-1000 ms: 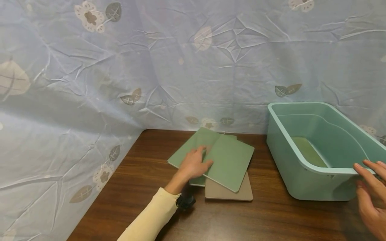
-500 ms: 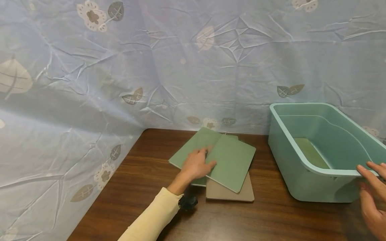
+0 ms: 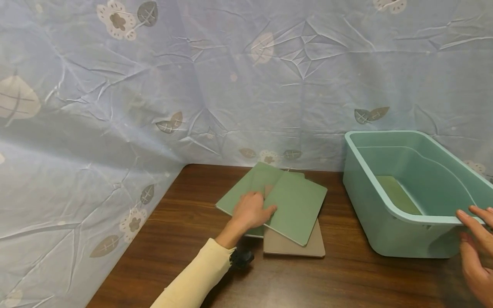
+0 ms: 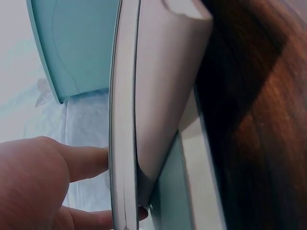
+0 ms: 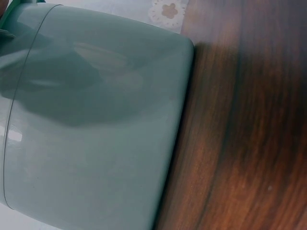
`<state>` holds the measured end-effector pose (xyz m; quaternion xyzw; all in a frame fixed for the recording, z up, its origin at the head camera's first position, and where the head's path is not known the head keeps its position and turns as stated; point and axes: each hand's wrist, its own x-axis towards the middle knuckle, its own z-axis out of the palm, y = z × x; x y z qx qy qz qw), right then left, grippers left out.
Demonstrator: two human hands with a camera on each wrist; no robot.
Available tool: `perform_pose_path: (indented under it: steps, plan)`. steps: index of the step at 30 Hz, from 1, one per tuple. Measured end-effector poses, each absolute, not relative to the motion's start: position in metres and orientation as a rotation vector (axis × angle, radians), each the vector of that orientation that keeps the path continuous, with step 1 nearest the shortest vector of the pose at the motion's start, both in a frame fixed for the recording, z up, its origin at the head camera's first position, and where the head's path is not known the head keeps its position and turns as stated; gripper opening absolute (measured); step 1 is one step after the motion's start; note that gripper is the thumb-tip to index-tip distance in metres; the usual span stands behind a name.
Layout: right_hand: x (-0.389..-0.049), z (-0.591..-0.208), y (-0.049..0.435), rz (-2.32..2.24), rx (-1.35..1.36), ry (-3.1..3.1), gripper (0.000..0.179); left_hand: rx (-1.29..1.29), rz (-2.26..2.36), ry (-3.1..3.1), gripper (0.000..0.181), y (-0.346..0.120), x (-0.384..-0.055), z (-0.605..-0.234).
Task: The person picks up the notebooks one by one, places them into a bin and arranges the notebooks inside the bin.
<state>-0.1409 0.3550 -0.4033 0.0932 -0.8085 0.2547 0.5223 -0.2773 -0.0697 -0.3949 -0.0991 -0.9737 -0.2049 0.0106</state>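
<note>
Left hand (image 3: 249, 211): thumb and finger pinch edge of upper green notebook (image 3: 298, 209), askew over beige notebook (image 3: 294, 246) on wooden table (image 3: 346, 278). Right hand (image 3: 477, 252): fingers extended, slightly spread, resting on near rim of teal bin (image 3: 408, 237). Flat green item (image 3: 397, 194) lies inside bin.

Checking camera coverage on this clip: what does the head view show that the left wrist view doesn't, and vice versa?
Head only: the right hand touching the bin, and a flat green item inside.

Left wrist only: a fingertip under the top green notebook.

Both: the left hand, that notebook, the beige notebook beneath it, the bin, the cloth and the table.
</note>
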Motion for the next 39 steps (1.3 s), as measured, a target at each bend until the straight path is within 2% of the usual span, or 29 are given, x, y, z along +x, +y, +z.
perform_pose_path:
  steps: [7,10,13,16,24,31,35,39]
  plan:
    - [-0.138,-0.402,0.357,0.535,0.218,-1.993,0.046,-0.255,-0.562,-3.070,0.052,-0.064,-0.276,-0.390]
    - [-0.139,-0.401,0.357,0.525,0.217,-1.988,0.046,-0.295,-0.572,-3.063,0.055,-0.062,-0.277,-0.388]
    - [-0.138,-0.401,0.358,0.509,0.214,-2.022,0.046,-0.371,-0.658,-3.044,0.066,-0.060,-0.278,-0.385]
    - [-0.140,-0.402,0.358,0.542,0.224,-1.989,0.046,-0.417,-0.816,-3.027,0.068,-0.061,-0.279,-0.382]
    - [-0.144,-0.404,0.357,0.604,0.263,-1.898,0.045,-0.284,-1.342,-3.039,0.046,-0.078,-0.291,-0.378]
    - [-0.142,-0.404,0.357,0.483,0.226,-1.919,0.045,-0.097,-1.980,-2.964,0.052,-0.093,-0.309,-0.384]
    - [-0.143,-0.404,0.359,0.527,0.248,-1.915,0.046,0.007,-2.143,-2.929,0.056,-0.098,-0.316,-0.389]
    - [-0.142,-0.405,0.360,0.567,0.260,-1.907,0.047,0.060,-2.159,-2.932,0.051,-0.097,-0.319,-0.392]
